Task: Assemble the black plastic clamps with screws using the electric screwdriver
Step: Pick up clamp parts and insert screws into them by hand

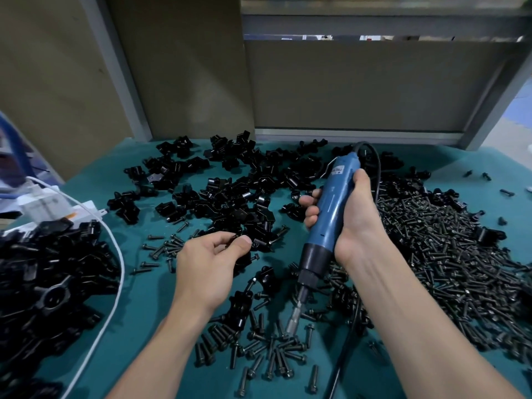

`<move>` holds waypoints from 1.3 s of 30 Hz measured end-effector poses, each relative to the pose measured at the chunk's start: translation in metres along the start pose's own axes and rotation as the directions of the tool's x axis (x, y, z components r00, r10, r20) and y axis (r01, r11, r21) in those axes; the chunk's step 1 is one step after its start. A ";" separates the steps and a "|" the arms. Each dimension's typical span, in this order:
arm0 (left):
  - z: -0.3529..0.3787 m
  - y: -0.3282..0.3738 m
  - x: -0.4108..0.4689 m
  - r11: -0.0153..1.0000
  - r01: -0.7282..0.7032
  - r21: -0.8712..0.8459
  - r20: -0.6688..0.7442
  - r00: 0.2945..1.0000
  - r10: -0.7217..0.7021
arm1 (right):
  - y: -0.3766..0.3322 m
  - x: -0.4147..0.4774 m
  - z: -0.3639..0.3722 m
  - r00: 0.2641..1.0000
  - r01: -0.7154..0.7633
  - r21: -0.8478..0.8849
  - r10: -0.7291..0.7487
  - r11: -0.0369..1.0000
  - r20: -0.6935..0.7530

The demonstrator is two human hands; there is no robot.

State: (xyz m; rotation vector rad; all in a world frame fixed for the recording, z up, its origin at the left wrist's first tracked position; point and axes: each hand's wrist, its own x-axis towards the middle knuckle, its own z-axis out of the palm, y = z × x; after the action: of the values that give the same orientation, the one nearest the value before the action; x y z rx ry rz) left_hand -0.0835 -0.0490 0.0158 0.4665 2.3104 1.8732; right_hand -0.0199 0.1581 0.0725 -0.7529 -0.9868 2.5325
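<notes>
My right hand [349, 217] grips the blue electric screwdriver [331, 208], its bit [293, 321] pointing down at loose black screws [273, 349] near the front. My left hand [210, 263] pinches a small black clamp piece [233, 237] between thumb and fingers, at the near edge of a pile of black plastic clamps [230, 191]. A big heap of black screws [449, 254] lies on the right. What the left palm holds beneath is hidden.
The green table mat [149, 298] carries a second heap of black parts [49, 283] at the left, crossed by a white cable [115, 283]. A white power adapter [51, 208] sits at far left. Cardboard panels [345, 84] and a metal frame close the back.
</notes>
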 end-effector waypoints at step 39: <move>-0.001 0.011 -0.010 0.955 0.126 -0.268 -0.008 0.991 -0.133 | -0.002 -0.008 0.009 0.910 0.410 0.333 -0.360 0.849 -0.204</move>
State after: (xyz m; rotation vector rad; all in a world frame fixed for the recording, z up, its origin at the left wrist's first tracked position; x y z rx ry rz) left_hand -0.0724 -0.0513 0.0255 0.2522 2.0038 2.0931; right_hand -0.0187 0.1515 0.0825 -0.5374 -0.5229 2.1845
